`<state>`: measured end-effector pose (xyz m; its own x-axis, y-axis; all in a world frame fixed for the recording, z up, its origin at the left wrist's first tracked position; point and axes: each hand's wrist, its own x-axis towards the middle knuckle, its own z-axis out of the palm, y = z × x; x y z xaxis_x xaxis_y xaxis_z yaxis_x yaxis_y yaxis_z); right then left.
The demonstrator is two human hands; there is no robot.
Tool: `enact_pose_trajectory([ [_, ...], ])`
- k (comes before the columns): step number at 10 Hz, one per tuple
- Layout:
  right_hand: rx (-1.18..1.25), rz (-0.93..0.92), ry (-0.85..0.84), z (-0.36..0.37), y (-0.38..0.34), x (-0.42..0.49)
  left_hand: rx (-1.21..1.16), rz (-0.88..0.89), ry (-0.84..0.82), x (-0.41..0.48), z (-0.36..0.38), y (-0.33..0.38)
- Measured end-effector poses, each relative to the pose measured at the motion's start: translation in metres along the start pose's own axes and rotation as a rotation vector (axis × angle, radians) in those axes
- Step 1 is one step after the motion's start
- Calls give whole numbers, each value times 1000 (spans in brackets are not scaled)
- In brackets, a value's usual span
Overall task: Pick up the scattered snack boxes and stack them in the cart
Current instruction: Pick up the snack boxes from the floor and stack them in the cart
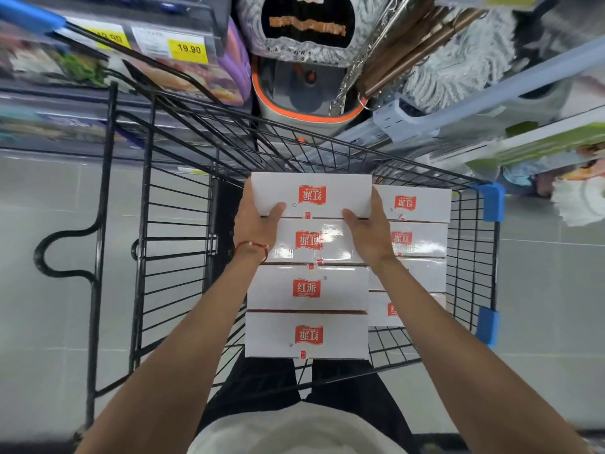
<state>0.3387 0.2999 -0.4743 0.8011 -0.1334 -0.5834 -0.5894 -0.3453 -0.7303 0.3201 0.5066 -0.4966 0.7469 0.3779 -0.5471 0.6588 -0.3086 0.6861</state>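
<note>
Both hands grip a white snack box [311, 193] by its short ends. The left hand [258, 221] and right hand [366, 231] each lay a thumb across its top, the other fingers wrapped round the ends and mostly hidden. The box is at the far end of the black wire cart [176, 224] and heads a row of matching boxes [307, 288].
</note>
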Motion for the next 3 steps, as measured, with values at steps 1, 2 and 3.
enact_pose_trajectory([
  [1,8,30,57,-1,6,-15,15,-35,32,-5,2,5],
  [2,68,59,48,-9,13,-28,-30,-12,80,-18,3,6],
  [3,138,64,77,-18,9,-44,-51,38,92,-39,4,2],
])
